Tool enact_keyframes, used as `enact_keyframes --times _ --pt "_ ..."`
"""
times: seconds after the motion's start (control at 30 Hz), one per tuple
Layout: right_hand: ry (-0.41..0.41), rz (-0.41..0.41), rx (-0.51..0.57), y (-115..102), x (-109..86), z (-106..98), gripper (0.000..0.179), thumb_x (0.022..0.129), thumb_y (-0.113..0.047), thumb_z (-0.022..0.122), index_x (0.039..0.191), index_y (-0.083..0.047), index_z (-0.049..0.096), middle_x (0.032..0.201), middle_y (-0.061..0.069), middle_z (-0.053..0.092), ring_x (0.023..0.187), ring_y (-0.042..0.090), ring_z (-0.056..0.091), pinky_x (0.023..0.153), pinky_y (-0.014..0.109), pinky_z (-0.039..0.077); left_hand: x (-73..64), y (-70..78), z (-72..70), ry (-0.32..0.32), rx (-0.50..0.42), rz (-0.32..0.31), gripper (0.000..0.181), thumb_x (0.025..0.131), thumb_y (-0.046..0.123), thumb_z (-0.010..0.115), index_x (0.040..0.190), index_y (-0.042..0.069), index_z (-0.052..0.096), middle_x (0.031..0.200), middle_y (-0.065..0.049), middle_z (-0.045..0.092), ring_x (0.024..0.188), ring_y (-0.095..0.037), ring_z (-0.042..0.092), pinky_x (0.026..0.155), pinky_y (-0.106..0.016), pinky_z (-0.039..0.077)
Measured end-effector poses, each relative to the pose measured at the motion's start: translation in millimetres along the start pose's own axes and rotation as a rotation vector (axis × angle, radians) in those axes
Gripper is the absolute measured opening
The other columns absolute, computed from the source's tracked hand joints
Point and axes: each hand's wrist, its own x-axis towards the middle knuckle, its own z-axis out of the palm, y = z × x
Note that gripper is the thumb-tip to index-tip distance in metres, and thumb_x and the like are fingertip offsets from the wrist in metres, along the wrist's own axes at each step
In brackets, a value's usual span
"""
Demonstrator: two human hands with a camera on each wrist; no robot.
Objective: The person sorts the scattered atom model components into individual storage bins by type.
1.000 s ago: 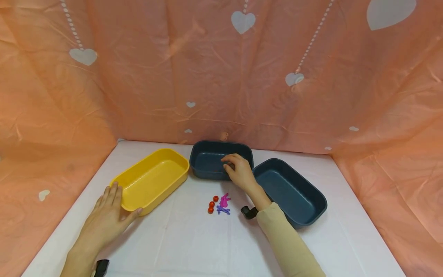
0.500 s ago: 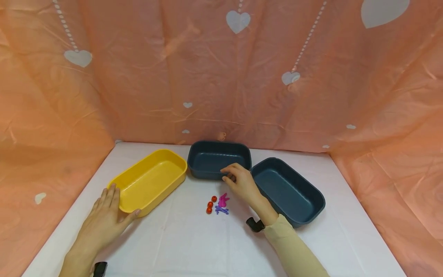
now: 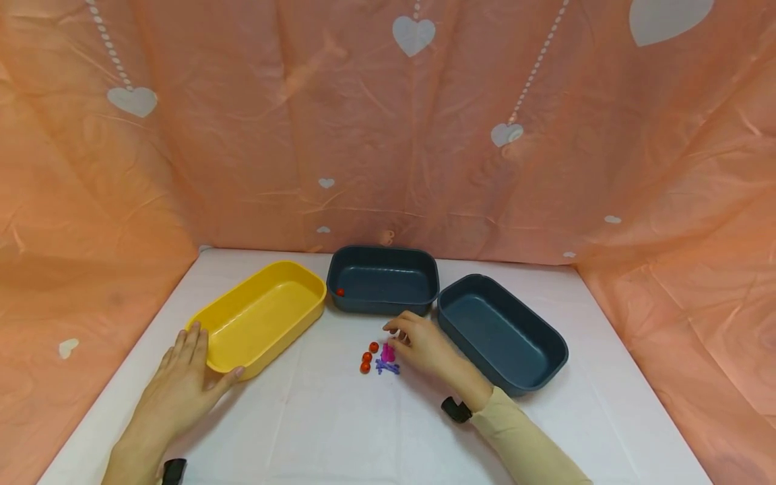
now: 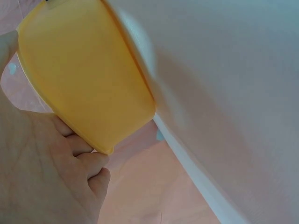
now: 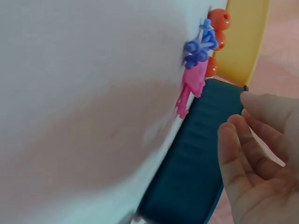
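Observation:
My left hand (image 3: 176,387) rests on the near left rim of the yellow tray (image 3: 303,323), fingers laid over the edge and thumb against the near side. My right hand (image 3: 421,343) hovers just right of some small pieces, fingers loosely bent, with nothing between thumb and fingertips in the right wrist view. Those pieces are three red beads (image 3: 366,357) with holes, a pink piece (image 3: 388,352) partly behind my fingers, and knobbed purple-blue pieces (image 3: 387,367). Another red bead (image 3: 340,292) lies inside the middle dark blue tray (image 3: 382,307), at its left end.
A second dark blue tray (image 3: 503,330) sits at an angle on the right, beside the middle one. All stand on a white-covered table (image 3: 327,431). An orange curtain (image 3: 364,135) with pale hearts encloses the back and sides.
My right hand has drawn back from over the middle dark tray toward the small pieces. A red bead now shows in that tray. My left hand stays on the yellow tray.

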Motion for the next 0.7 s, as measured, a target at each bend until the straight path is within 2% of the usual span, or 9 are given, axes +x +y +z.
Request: enact_keyframes --times 0.17,0.37,0.53,0.7 --pt "-0.068 -0.016 -0.051 3.2 -1.1 1.2 0.023 0.09 -0.003 0.077 0.112 -0.002 0.076 0.1 0.008 0.066 0.083 0.017 0.064 0.075 0.026 0.059 0.4 -0.6 -0.3 -0.001 0.0 -0.004 0.106 0.1 0.056 0.061 0.153 -0.023 0.016 0.163 -0.043 0.009 0.151 -0.06 0.011 0.126 -0.064 0.003" --pt "-0.154 0.009 -0.086 5.8 -1.0 3.1 0.025 0.089 -0.005 0.079 0.114 -0.001 0.075 0.099 0.008 0.068 0.087 0.02 0.064 0.082 0.031 0.06 0.1 -0.1 0.3 0.002 -0.004 -0.006 0.105 0.1 0.056 0.061 0.154 -0.023 0.017 0.163 -0.043 0.01 0.151 -0.06 0.011 0.127 -0.063 0.002" --pt "-0.176 0.015 -0.107 8.2 -1.0 5.4 0.025 0.088 -0.005 0.079 0.113 -0.002 0.076 0.1 0.008 0.068 0.087 0.019 0.062 0.083 0.031 0.059 -0.2 -0.5 0.9 0.005 -0.002 -0.007 0.106 0.1 0.056 0.062 0.154 -0.023 0.017 0.163 -0.043 0.01 0.151 -0.059 0.012 0.127 -0.062 0.002" --pt "-0.197 0.031 -0.115 9.0 -0.2 7.1 0.024 0.088 -0.007 0.08 0.112 -0.004 0.077 0.097 0.005 0.066 0.083 0.016 0.059 0.077 0.027 0.057 -0.2 -0.8 0.7 0.006 -0.002 -0.007 0.106 0.099 0.056 0.062 0.154 -0.023 0.017 0.163 -0.043 0.011 0.151 -0.059 0.012 0.127 -0.062 0.002"
